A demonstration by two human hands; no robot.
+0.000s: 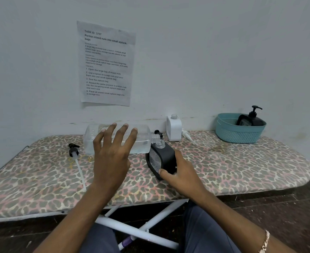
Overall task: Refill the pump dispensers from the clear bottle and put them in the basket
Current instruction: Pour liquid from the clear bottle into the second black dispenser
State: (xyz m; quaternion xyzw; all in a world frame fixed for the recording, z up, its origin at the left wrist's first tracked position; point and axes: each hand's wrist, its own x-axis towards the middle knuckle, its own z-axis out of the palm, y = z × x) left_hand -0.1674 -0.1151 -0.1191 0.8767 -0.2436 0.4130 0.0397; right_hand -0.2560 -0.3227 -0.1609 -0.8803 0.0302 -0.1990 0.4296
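My left hand (112, 152) holds the clear bottle (143, 137) on its side, fingers spread round its body. The bottle's open neck points right, just over the open mouth of a black dispenser (166, 156). A little liquid lies in the bottle. My right hand (179, 172) grips the lower end of that black dispenser, which is tilted and has no pump. Its black pump (73, 150) lies on the board to the left, with the tube towards me. A white dispenser (174, 128) stands open by the wall, with a white pump (187, 135) lying beside it.
A teal basket (229, 132) stands at the back right with a black pump dispenser (251, 119) inside. Everything rests on a leopard-print ironing board (242, 165) against a wall. A small black part (158, 133) sits behind the bottle neck. A printed sheet (105, 64) hangs on the wall.
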